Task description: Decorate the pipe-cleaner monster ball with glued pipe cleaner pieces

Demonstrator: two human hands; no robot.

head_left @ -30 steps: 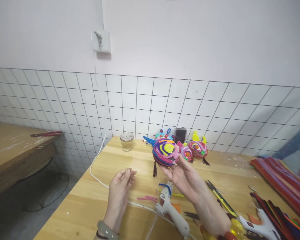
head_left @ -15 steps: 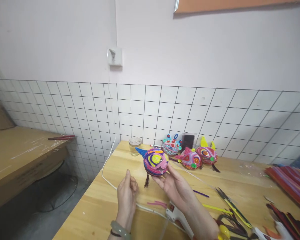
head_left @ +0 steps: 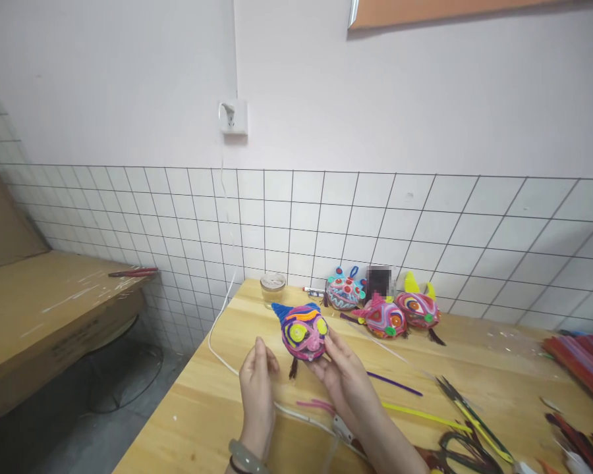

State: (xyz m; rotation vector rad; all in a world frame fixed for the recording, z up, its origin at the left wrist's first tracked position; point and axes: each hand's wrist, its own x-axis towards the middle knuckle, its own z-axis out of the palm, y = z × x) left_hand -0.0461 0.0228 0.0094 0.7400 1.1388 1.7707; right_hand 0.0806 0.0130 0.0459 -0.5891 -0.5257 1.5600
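A round animal-face ornament (head_left: 304, 332) covered in coloured fuzzy strips is held above the table, gripped at its lower right side by my right hand (head_left: 343, 375). It has yellow eyes, a pink nose, blue pointed ears and a dark tassel hanging below. My left hand (head_left: 258, 388) is raised just left of the ornament, apart from it, thumb up and fingers loosely curled, with nothing visible in it. Under my right forearm, partly hidden, lies a white glue gun (head_left: 342, 428). Pink strips (head_left: 316, 405) and a yellow strip (head_left: 425, 416) lie close by.
Similar ornaments stand at the back: a blue one (head_left: 344, 289), a pink one (head_left: 385, 317) and one with yellow horns (head_left: 419, 308). A glass jar (head_left: 273, 288) is at the back left. Scissors (head_left: 474, 421) and striped bundles (head_left: 580, 365) lie right. A white cord (head_left: 217, 355) crosses the table.
The ornament has turned in my right hand, so its face with both eyes now shows instead of its side. Both hands keep nearly the same places, and the view has shifted slightly.
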